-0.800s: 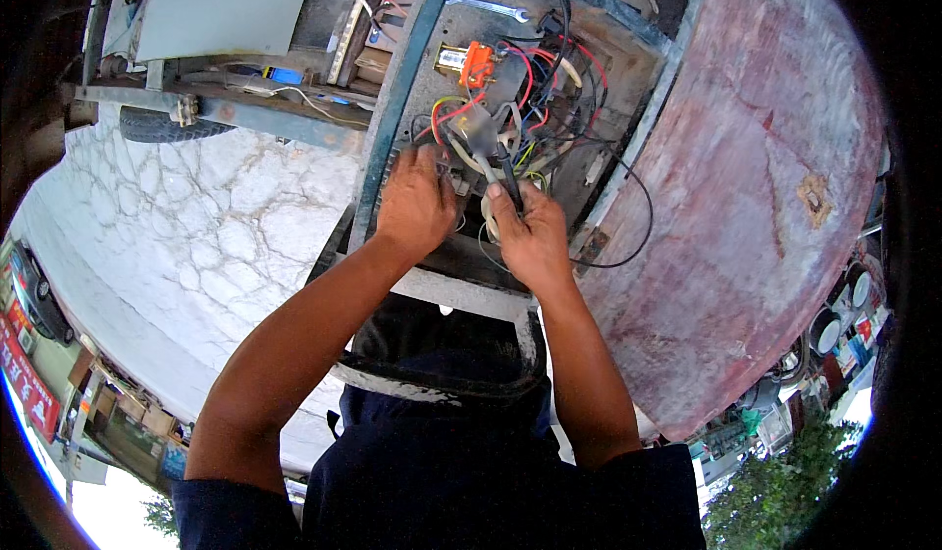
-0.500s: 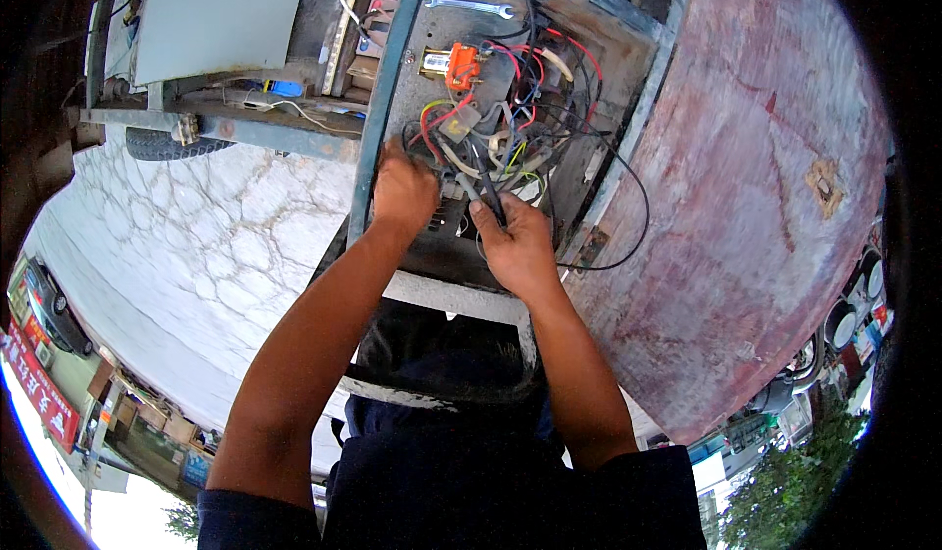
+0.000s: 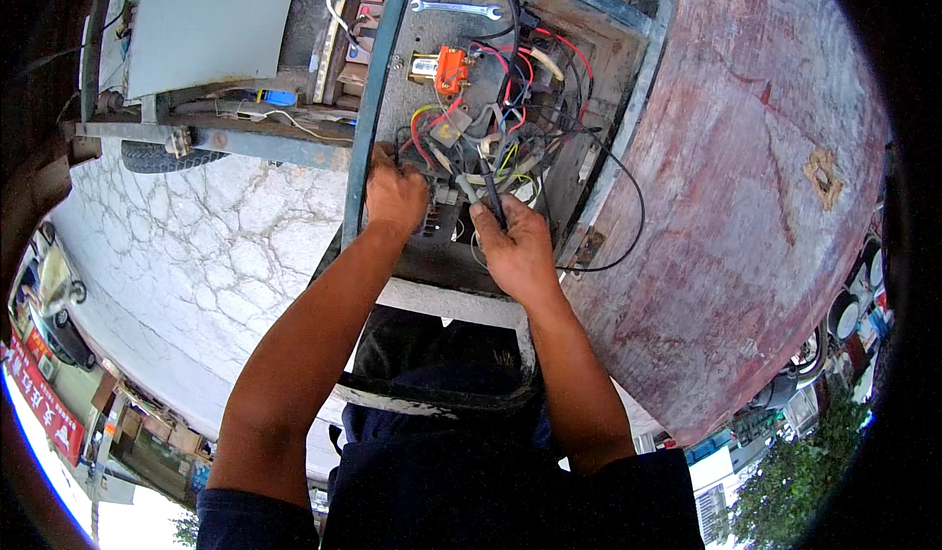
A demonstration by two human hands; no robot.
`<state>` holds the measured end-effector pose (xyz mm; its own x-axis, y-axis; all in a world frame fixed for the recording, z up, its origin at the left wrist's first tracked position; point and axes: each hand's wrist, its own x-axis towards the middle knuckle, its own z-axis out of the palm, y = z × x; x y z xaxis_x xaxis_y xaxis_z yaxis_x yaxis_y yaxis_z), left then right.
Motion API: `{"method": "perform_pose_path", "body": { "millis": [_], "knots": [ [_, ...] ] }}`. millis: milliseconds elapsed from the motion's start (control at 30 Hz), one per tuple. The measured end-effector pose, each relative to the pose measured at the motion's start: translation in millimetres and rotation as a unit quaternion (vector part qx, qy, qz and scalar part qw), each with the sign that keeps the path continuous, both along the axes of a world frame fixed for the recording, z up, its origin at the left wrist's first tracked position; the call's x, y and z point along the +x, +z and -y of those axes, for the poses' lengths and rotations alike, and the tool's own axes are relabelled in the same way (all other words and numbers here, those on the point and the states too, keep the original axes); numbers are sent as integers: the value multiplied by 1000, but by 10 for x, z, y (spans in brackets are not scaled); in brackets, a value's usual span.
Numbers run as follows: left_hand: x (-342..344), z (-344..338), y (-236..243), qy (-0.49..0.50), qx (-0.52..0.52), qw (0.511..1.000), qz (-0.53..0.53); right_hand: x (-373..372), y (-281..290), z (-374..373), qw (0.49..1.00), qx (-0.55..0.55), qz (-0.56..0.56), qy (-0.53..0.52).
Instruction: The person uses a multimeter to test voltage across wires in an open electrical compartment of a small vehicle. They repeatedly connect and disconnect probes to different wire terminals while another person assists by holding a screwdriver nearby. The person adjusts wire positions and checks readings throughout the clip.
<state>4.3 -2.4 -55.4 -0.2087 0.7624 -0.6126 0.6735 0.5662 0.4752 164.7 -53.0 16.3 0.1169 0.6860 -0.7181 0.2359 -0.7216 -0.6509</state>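
My right grip (image 3: 514,241) is clamped on a black cable (image 3: 491,185) and a grey cable (image 3: 467,188), beside the tangled wires (image 3: 508,157) in the box (image 3: 432,35). My left grip (image 3: 395,197) is at the box's left rail (image 3: 365,118); its fingertips are hidden, so I cannot tell its state.

A black lead (image 3: 490,182) and a grey lead (image 3: 467,189) lie close together, pinched between the thumb and fingers of the right hand (image 3: 515,239). Both are slim and slant up and to the left, their upper ends hard to follow in the tangle of wires (image 3: 510,136). A thin red wire (image 3: 416,140) bows in a loose curve near the left hand (image 3: 395,197), whose fingertips, and anything in them, are hidden.
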Motion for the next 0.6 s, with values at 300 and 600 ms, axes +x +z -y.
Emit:
{"method": "perform_pose_path", "body": {
  "millis": [300, 600],
  "knots": [
    [-75, 135, 246, -172, 161, 971, 43, -16, 21, 10, 1000, -8, 1, 6],
    [-937, -643, 665, 59, -30, 961, 269, 60, -85, 205, 999, 12, 37, 15]
  ]
}}
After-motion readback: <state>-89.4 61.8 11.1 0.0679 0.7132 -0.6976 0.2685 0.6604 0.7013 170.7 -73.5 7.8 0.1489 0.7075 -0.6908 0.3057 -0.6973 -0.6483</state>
